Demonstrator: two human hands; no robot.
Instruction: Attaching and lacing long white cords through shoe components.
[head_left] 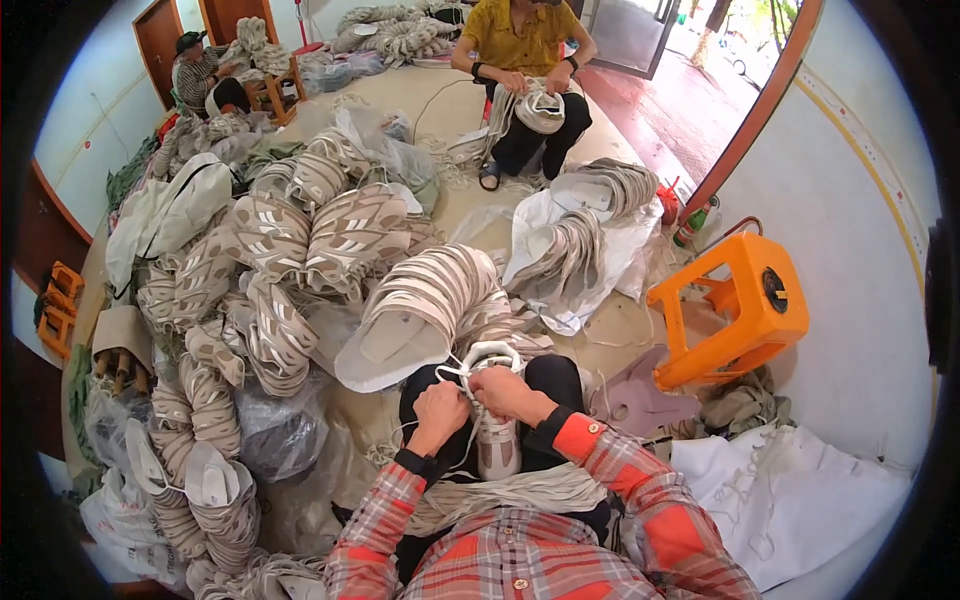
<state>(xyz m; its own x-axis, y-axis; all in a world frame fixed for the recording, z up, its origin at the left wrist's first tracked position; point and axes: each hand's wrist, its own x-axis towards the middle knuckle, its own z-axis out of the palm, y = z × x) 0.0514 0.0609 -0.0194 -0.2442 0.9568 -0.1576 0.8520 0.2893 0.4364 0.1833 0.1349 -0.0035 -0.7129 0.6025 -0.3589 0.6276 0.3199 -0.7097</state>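
A beige and white shoe upper (497,455) rests upright between my knees, its collar away from me and its toe toward my body. My left hand (440,412) is closed at the left side of the upper, pinching a white shoelace (452,371) that loops up between both hands. Over the lacing area lies my right hand (505,392), fingers closed on the lace; its fingertips are partly hidden. Across my lap stretches a thick bundle of loose cream laces (510,500). Just beyond my hands leans a nested stack of shoe uppers (425,310).
Piles of nested uppers (270,235) and plastic bags (285,425) crowd the left. An orange stool (735,310) stands at right, near a white sheet (790,495). More uppers lie on white sacking (628,265). Ahead sits a person in yellow (525,45), handling an upper; another person works far left.
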